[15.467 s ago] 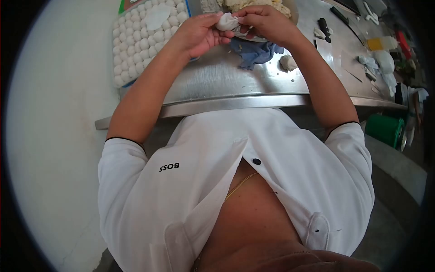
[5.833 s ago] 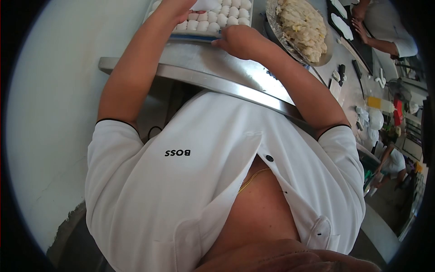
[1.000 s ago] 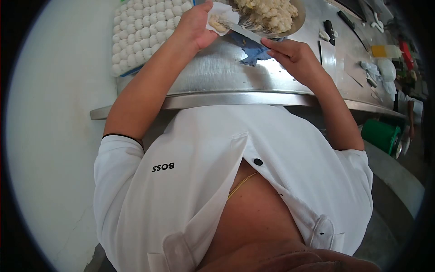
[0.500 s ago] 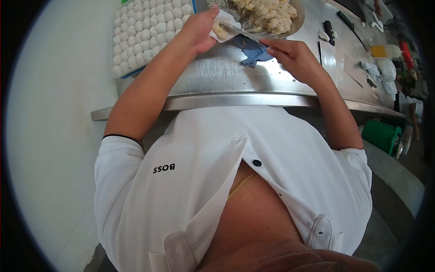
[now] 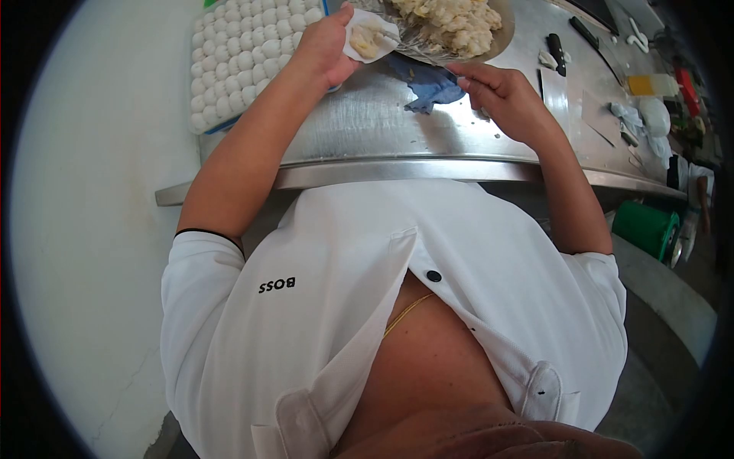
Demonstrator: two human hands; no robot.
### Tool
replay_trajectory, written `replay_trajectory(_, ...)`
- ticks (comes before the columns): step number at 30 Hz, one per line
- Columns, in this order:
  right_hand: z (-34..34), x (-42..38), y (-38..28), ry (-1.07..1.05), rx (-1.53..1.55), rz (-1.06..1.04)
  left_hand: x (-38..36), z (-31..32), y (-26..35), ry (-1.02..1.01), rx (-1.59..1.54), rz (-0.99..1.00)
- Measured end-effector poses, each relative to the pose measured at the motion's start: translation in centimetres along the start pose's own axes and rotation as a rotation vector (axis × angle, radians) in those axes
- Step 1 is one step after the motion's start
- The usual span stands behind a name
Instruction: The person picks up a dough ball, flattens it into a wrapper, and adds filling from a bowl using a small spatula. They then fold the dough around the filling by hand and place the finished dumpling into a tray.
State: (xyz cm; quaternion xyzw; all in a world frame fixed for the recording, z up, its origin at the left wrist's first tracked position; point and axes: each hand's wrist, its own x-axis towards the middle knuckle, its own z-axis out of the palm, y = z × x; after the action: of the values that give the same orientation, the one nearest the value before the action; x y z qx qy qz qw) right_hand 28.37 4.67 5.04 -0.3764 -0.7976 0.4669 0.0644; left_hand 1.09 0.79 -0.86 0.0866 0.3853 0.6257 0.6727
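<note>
My left hand is closed on the edge of a thin white dumpling wrapper, which lies spread over the fingers. A lump of pale filling rests on the wrapper. Pinched by its end in my right hand is a slim metal spatula, partly blurred, its far end pointing toward the wrapper. Behind both hands stands a metal bowl heaped with chunky pale filling. A crumpled blue cloth lies below the bowl, between the hands.
Rows of white round dumplings fill a blue-edged tray at the left. A cleaver, a black-handled knife and a yellow bottle lie to the right. The steel table's front edge runs before me. A green bucket stands lower right.
My left hand has shifted left with the wrapper, away from my right hand. The spatula has drawn back from over the filling, which now shows more fully.
</note>
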Motion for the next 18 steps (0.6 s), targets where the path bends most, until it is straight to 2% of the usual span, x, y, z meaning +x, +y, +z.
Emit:
replay_trajectory(4, 0.3, 0.4, -0.3, 0.001, 0.015, 0.021, 0.0, 0.2, -0.1, -0.001, 0.010, -0.033)
replay_trajectory(7, 0.0, 1.6, 1.3, 0.117, 0.008, 0.088, 0.5, -0.4, -0.7, -0.017, 0.044, -0.029)
replay_trajectory(9, -0.8, 1.8, 1.7, 0.188, -0.104, 0.069, 0.6, -0.6, -0.7, -0.029, 0.065, -0.005)
replay_trajectory(11, -1.2, 2.3, 3.1, 0.171, -0.149, 0.049, 0.6, -0.7, -0.6, -0.073, 0.041, 0.001)
replay_trajectory(13, -1.7, 2.7, 3.5, 0.131, -0.587, -0.044, 0.6, -0.4, -0.5, -0.067, 0.045, 0.008)
replay_trajectory(18, -1.3, 2.4, -0.4, 0.171, -0.333, -0.019, 0.7, -0.7, -0.3, -0.058, -0.001, 0.017)
